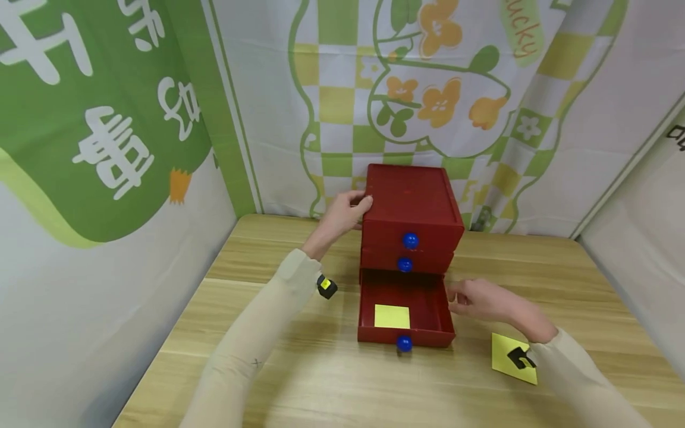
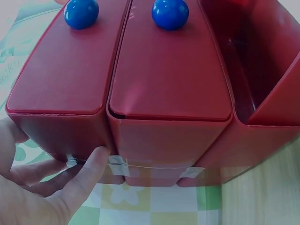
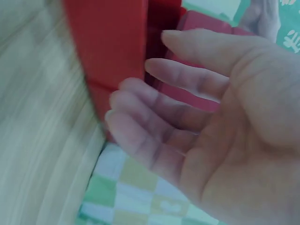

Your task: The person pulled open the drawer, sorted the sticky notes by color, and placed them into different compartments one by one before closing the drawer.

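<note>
A red cabinet point(image 1: 409, 193) with three stacked drawers stands on the table. Its bottom drawer point(image 1: 430, 309) is pulled out, and a yellow paper square point(image 1: 392, 317) lies inside, towards the front left. Each drawer front carries a round blue knob point(image 1: 404, 343); the upper two drawers look pushed in. My left hand point(image 1: 345, 213) touches the cabinet's upper left side, with thumb and fingers point(image 2: 91, 173) against the wall. Beside the right wall of the pulled-out drawer is my right hand point(image 1: 484, 299), its fingers loosely bent and holding nothing; whether they touch the drawer I cannot tell.
Another yellow paper square point(image 1: 505, 359) lies on the wooden table point(image 1: 316, 368) to the right, partly under my right wrist in view. A patterned curtain point(image 1: 342, 107) hangs close behind the cabinet, and fabric walls rise at both sides.
</note>
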A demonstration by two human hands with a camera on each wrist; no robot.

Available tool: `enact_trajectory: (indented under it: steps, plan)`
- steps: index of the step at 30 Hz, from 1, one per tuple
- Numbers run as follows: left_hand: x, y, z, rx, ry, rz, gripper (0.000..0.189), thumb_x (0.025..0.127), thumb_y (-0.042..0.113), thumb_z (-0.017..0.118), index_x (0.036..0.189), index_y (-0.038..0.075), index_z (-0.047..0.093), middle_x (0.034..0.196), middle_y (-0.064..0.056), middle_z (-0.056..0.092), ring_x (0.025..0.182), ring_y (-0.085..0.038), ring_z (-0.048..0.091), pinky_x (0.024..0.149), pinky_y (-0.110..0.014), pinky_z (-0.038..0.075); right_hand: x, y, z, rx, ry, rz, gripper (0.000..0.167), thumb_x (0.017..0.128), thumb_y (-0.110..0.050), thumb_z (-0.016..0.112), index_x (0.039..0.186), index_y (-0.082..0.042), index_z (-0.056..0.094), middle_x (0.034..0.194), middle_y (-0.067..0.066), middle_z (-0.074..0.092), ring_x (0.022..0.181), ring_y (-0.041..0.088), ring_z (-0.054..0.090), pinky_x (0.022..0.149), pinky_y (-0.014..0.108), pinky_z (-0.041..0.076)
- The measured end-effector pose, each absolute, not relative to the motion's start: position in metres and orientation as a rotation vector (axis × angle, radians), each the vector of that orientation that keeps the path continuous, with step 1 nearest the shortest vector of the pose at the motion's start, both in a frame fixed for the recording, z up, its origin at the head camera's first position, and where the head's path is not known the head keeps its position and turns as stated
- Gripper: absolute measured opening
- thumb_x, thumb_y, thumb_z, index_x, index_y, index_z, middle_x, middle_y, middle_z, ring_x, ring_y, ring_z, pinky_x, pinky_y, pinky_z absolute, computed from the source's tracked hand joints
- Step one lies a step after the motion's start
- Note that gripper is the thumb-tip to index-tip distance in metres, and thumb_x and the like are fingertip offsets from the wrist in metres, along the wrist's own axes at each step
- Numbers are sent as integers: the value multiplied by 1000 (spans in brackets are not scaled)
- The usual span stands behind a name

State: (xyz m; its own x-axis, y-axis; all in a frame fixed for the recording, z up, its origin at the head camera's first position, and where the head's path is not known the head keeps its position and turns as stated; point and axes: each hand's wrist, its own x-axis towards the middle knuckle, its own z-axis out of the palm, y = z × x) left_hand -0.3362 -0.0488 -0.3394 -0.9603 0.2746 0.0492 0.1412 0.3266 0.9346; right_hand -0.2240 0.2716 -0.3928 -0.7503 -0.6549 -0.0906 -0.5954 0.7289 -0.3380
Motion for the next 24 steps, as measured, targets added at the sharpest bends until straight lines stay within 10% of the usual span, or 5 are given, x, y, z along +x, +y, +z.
enact_trajectory:
  steps: [24]
  plan:
    - [-334, -47, -337, 386, 2451, 1725, 54, 101, 39, 52, 147, 11, 44, 139, -12, 55, 121, -25, 57, 90, -47, 58, -207, 321, -420, -584, 2593, -368, 18, 78, -12, 76, 89, -8, 62, 75, -4, 55, 68, 11, 47, 56, 22, 41]
